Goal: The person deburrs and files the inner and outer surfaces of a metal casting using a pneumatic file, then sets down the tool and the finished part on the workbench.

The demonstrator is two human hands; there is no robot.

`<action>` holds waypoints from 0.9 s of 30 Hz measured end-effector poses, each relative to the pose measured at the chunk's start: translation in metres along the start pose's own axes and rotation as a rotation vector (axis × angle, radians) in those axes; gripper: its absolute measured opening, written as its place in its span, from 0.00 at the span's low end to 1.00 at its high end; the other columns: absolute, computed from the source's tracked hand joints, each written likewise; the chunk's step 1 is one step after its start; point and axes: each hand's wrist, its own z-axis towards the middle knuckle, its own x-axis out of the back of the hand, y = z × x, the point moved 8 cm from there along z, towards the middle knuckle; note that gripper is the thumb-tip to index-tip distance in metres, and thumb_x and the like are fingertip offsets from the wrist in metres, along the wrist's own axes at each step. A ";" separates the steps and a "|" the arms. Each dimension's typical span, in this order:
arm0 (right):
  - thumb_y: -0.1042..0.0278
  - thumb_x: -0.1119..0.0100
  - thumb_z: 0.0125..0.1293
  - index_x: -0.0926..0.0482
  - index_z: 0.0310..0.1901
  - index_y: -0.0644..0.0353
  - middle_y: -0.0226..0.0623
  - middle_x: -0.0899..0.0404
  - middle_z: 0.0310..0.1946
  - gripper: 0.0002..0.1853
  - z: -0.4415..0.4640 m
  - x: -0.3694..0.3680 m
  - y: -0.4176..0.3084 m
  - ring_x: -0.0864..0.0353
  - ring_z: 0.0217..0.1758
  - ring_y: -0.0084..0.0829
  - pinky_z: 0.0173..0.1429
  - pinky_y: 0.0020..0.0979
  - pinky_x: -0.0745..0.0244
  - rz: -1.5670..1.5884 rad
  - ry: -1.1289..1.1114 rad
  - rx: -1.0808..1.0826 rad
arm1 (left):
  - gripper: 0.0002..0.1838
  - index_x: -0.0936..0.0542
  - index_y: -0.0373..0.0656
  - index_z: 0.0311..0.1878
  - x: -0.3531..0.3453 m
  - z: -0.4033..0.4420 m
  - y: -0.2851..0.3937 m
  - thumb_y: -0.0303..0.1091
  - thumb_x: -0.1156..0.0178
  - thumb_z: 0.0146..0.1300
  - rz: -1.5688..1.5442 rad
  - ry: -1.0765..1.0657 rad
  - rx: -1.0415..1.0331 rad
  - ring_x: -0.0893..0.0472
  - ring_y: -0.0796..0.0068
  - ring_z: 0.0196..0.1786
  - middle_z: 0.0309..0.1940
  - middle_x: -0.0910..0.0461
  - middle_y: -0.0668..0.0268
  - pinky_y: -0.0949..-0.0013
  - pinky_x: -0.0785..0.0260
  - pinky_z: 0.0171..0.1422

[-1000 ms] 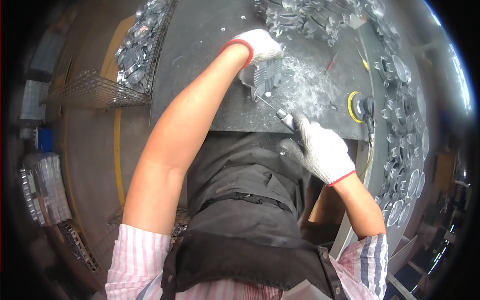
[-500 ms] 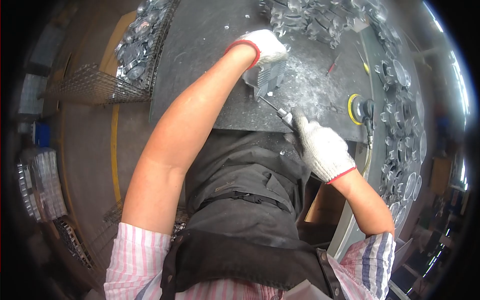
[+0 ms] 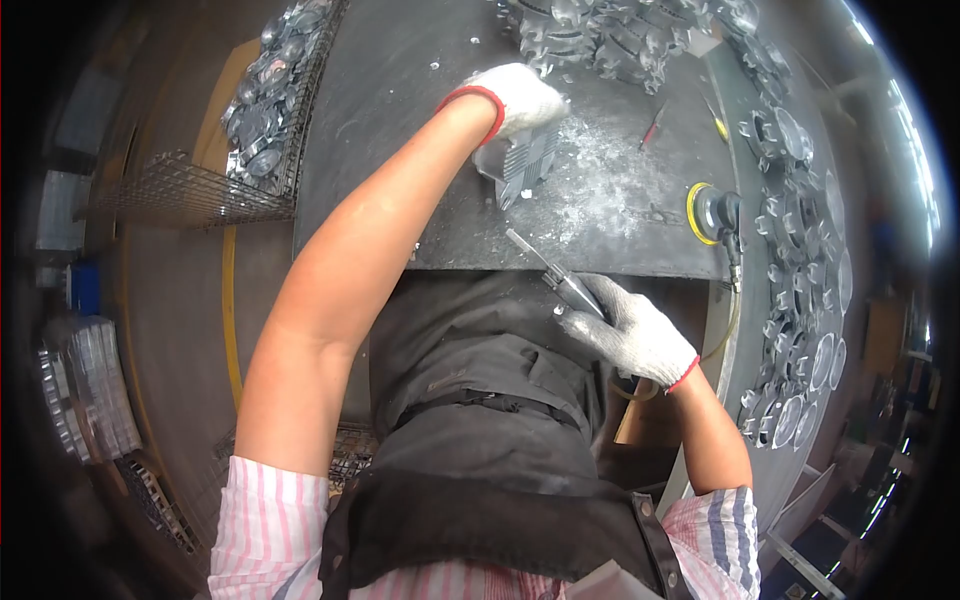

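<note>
My left hand (image 3: 518,100), in a white glove with a red cuff, is closed on the far end of a grey finned metal part (image 3: 527,160) lying on the dark worktable. My right hand (image 3: 632,335), gloved the same way, grips a slim tool (image 3: 557,273) with a metal collar and a thin tip. The tool points up and left, over the table's near edge, and its tip is apart from the metal part. A small white chip (image 3: 526,193) lies beside the part.
Many metal parts (image 3: 610,40) are piled at the table's far side, others (image 3: 800,280) along the right. A yellow-rimmed round sander (image 3: 712,213) and a red tool (image 3: 652,128) lie on the table (image 3: 380,130). A wire basket (image 3: 305,110) of parts stands left.
My right hand has moved down toward my body, drawing the tool's tip away from the metal part. My left hand still holds the part.
</note>
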 end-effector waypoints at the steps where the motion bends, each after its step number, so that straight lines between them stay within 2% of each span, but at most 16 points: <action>1: 0.47 0.36 0.71 0.28 0.68 0.60 0.53 0.14 0.51 0.32 -0.003 0.000 0.002 0.15 0.59 0.48 0.61 0.41 0.23 0.054 0.007 -0.009 | 0.22 0.13 0.40 0.52 -0.002 -0.005 0.004 0.48 0.40 0.65 -0.082 -0.034 0.047 0.15 0.62 0.45 0.46 0.13 0.55 0.59 0.24 0.56; 3: 0.49 0.35 0.70 0.28 0.69 0.60 0.51 0.15 0.53 0.32 -0.009 0.000 0.008 0.15 0.61 0.44 0.62 0.39 0.24 0.131 0.033 -0.015 | 0.18 0.14 0.41 0.53 -0.013 0.024 0.025 0.41 0.41 0.67 0.369 -0.052 -0.396 0.16 0.70 0.40 0.40 0.14 0.59 0.58 0.23 0.50; 4: 0.50 0.34 0.70 0.28 0.69 0.60 0.51 0.15 0.54 0.32 -0.010 0.001 0.012 0.16 0.61 0.43 0.62 0.38 0.24 0.154 0.055 -0.011 | 0.17 0.15 0.40 0.53 -0.019 0.028 0.034 0.39 0.41 0.67 0.455 -0.083 -0.422 0.15 0.71 0.40 0.39 0.14 0.60 0.59 0.23 0.49; 5: 0.50 0.34 0.70 0.28 0.69 0.60 0.51 0.15 0.55 0.32 -0.012 0.001 0.016 0.16 0.62 0.42 0.62 0.38 0.24 0.174 0.077 -0.005 | 0.16 0.15 0.39 0.52 -0.027 0.037 0.043 0.36 0.40 0.66 0.493 -0.093 -0.511 0.15 0.67 0.40 0.39 0.14 0.59 0.58 0.22 0.48; 7: 0.49 0.33 0.69 0.29 0.70 0.60 0.52 0.16 0.56 0.34 -0.014 0.002 0.024 0.16 0.61 0.45 0.61 0.39 0.23 0.194 0.131 0.054 | 0.13 0.16 0.36 0.50 -0.041 0.048 0.060 0.28 0.39 0.63 0.568 -0.100 -0.693 0.13 0.60 0.40 0.39 0.14 0.56 0.58 0.20 0.46; 9: 0.47 0.32 0.68 0.31 0.71 0.60 0.54 0.17 0.57 0.37 -0.014 0.007 0.025 0.16 0.61 0.49 0.61 0.41 0.22 0.115 0.195 0.098 | 0.13 0.17 0.35 0.49 -0.057 0.041 0.085 0.24 0.40 0.61 1.065 -0.042 -0.925 0.13 0.54 0.41 0.40 0.14 0.53 0.58 0.19 0.46; 10: 0.46 0.32 0.67 0.32 0.72 0.60 0.55 0.18 0.57 0.38 -0.014 0.009 0.023 0.17 0.60 0.51 0.61 0.42 0.22 0.026 0.232 0.105 | 0.14 0.15 0.37 0.49 -0.053 0.022 0.099 0.23 0.40 0.60 1.095 -0.120 -0.738 0.13 0.48 0.41 0.42 0.14 0.50 0.56 0.19 0.46; 13: 0.44 0.32 0.65 0.35 0.74 0.59 0.57 0.19 0.56 0.42 -0.017 0.016 0.029 0.18 0.58 0.57 0.59 0.45 0.21 -0.149 0.339 0.093 | 0.13 0.14 0.37 0.48 -0.053 0.045 0.099 0.23 0.40 0.60 0.803 -0.093 -0.474 0.12 0.50 0.43 0.42 0.13 0.51 0.57 0.19 0.46; 14: 0.43 0.32 0.65 0.36 0.75 0.58 0.58 0.19 0.55 0.43 -0.017 0.018 0.031 0.18 0.57 0.59 0.59 0.46 0.21 -0.194 0.372 0.086 | 0.11 0.13 0.36 0.46 -0.055 0.050 0.102 0.23 0.39 0.60 0.916 -0.100 -0.502 0.12 0.51 0.44 0.41 0.12 0.52 0.57 0.19 0.47; 17: 0.41 0.33 0.65 0.38 0.76 0.57 0.57 0.18 0.53 0.44 -0.016 0.027 0.036 0.16 0.52 0.58 0.55 0.48 0.20 -0.281 0.457 0.080 | 0.11 0.14 0.35 0.45 -0.058 0.072 0.094 0.24 0.39 0.61 1.002 -0.167 -0.536 0.12 0.51 0.43 0.40 0.12 0.52 0.58 0.19 0.46; 18: 0.40 0.33 0.65 0.38 0.76 0.56 0.56 0.18 0.51 0.45 -0.015 0.031 0.035 0.16 0.50 0.58 0.52 0.48 0.20 -0.309 0.487 0.102 | 0.11 0.13 0.37 0.46 -0.052 0.080 0.092 0.27 0.40 0.64 0.857 -0.155 -0.459 0.11 0.57 0.45 0.41 0.12 0.53 0.60 0.20 0.50; 20: 0.38 0.34 0.65 0.38 0.76 0.55 0.55 0.18 0.48 0.45 -0.015 0.038 0.033 0.15 0.45 0.56 0.48 0.48 0.20 -0.364 0.545 0.146 | 0.11 0.14 0.38 0.47 -0.064 0.107 0.074 0.31 0.40 0.66 0.955 -0.156 -0.668 0.12 0.63 0.45 0.44 0.12 0.55 0.62 0.22 0.52; 22: 0.37 0.35 0.65 0.38 0.76 0.55 0.54 0.18 0.45 0.45 -0.015 0.045 0.029 0.15 0.42 0.55 0.45 0.48 0.19 -0.413 0.569 0.174 | 0.15 0.14 0.40 0.51 -0.054 0.104 0.076 0.37 0.44 0.72 0.701 -0.227 -0.444 0.16 0.71 0.43 0.47 0.12 0.59 0.63 0.25 0.54; 27: 0.37 0.36 0.66 0.38 0.76 0.54 0.53 0.18 0.41 0.45 -0.011 0.064 0.027 0.15 0.37 0.53 0.41 0.47 0.19 -0.496 0.530 0.096 | 0.15 0.16 0.38 0.52 -0.069 0.103 0.091 0.36 0.44 0.72 0.643 -0.246 -0.412 0.17 0.68 0.42 0.45 0.13 0.58 0.59 0.25 0.51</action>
